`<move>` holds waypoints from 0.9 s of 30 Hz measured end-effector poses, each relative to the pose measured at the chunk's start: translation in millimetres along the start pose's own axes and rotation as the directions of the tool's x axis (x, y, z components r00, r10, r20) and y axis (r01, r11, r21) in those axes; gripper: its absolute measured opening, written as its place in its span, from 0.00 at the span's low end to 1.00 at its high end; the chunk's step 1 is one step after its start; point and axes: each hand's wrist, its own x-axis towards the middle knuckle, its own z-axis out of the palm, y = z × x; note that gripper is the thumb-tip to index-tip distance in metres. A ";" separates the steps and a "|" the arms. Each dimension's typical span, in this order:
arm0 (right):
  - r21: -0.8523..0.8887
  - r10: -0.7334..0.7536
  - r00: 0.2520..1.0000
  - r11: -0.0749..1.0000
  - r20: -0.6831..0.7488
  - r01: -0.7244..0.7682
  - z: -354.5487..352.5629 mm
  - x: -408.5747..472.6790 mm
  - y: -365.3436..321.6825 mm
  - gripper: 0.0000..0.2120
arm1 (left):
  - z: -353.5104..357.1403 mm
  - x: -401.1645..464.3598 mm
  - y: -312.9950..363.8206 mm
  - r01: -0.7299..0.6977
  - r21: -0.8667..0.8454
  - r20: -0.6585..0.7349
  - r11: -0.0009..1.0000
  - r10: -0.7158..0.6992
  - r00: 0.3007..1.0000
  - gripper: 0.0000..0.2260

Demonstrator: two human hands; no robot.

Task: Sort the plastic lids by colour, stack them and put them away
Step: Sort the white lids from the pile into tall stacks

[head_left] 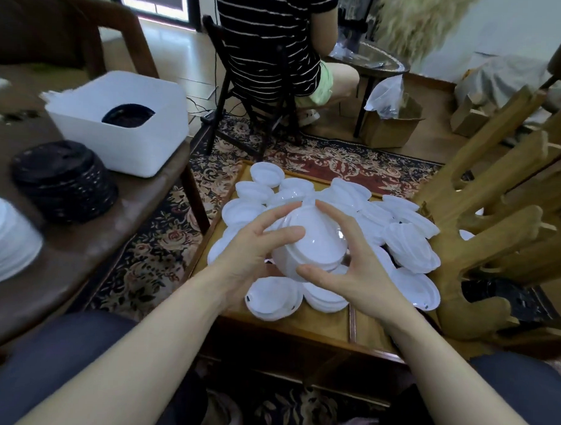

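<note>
Hands: left hand and right hand, fingers curled, grip white stack.
Edge: loose lids reach table rim at 3 o'clock.
Room: bare wood at 6 o'clock.

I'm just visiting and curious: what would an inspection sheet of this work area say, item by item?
Surface: low wooden table, heaped with lids; dark side table to the left.
Job's things: loose white lids piled on the low table; stack of white lids held in both hands; black lid stack on the side table; more black lids in the white bin.
Clutter: cardboard box with a plastic bag on the floor.
Grippers: left hand and right hand grip the held stack from either side.
Cables: black cable on the floor behind the bin.
Surroundings: patterned rug; seated person in a striped shirt; carved wooden chair at right.
</note>
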 end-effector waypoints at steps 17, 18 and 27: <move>-0.528 0.182 0.895 0.846 0.408 0.069 62.4 88.6 26.4 0.39 | -91.8 6.8 44.2 -0.207 -0.301 -0.397 0.931 0.075 0.915 0.20; -0.569 0.189 0.887 0.816 0.421 0.096 65.9 92.5 27.4 0.41 | -90.9 8.3 43.8 -0.217 -0.321 -0.396 0.922 0.078 0.915 0.20; -0.609 0.072 0.966 0.787 0.250 0.099 57.8 80.5 18.0 0.49 | -86.4 14.1 43.6 -0.249 -0.383 -0.443 0.890 0.059 0.894 0.19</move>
